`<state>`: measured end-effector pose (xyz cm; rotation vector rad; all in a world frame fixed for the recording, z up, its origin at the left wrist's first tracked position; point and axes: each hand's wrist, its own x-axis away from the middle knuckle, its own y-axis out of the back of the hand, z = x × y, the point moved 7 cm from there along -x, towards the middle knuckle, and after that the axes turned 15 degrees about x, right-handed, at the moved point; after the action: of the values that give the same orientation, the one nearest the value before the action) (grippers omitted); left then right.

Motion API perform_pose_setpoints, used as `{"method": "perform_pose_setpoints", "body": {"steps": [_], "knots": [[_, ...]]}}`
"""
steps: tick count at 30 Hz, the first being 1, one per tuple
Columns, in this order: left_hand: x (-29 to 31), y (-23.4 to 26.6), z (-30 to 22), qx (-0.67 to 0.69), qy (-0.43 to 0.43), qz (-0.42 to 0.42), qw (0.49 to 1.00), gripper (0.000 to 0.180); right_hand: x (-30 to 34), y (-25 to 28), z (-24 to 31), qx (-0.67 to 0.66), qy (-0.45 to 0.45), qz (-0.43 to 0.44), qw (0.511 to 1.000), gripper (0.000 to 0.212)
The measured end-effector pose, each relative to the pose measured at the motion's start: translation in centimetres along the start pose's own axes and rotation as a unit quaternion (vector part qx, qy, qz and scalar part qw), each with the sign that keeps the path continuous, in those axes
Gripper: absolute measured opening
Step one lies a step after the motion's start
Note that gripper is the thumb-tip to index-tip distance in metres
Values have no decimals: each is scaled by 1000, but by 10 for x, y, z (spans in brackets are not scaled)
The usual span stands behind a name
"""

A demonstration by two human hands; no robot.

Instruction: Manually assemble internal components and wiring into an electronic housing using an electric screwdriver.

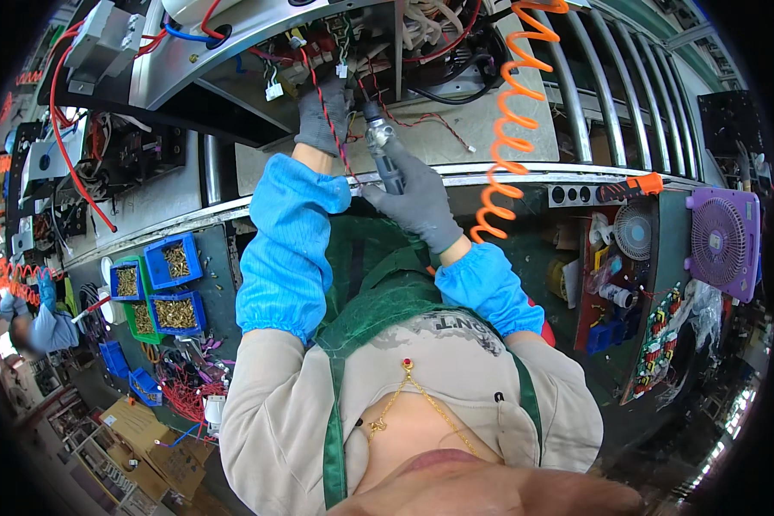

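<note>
My right hand (421, 203), in a grey glove, is closed round the grey body of a power screwdriver (382, 142). Its tip points up into the open metal chassis (177, 70) at the top. My left hand (322, 119), gloved alike, reaches into that chassis just left of the tool's tip; its fingers are mostly hidden. A twisted red and black wire (317, 90) hangs across the left glove. White wire connectors (273, 91) dangle close by inside the chassis. Blue sleeves cover both my forearms.
Blue bins (172, 261) of small brass-coloured fasteners stand at the left. An orange coiled hose (509, 129) hangs right of my hands. Metal rollers (606, 95) lie at the upper right. A purple fan (722, 245) stands far right. Another person (47, 327) is at the far left.
</note>
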<state>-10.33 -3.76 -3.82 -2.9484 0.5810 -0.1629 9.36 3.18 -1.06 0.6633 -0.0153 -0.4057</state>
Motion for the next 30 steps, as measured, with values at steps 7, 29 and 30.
{"method": "perform_pose_setpoints", "body": {"steps": [7,29,30], "knots": [[-4,-2,12,30,59,71,995,21,-5,-11,-27,197,-31,28,980,68],[24,13,0,366,229,-120,894,10,1,7,19,-520,-169,174,819,86],[25,23,3,359,237,-151,890,12,1,8,23,-504,-162,166,832,85]]}}
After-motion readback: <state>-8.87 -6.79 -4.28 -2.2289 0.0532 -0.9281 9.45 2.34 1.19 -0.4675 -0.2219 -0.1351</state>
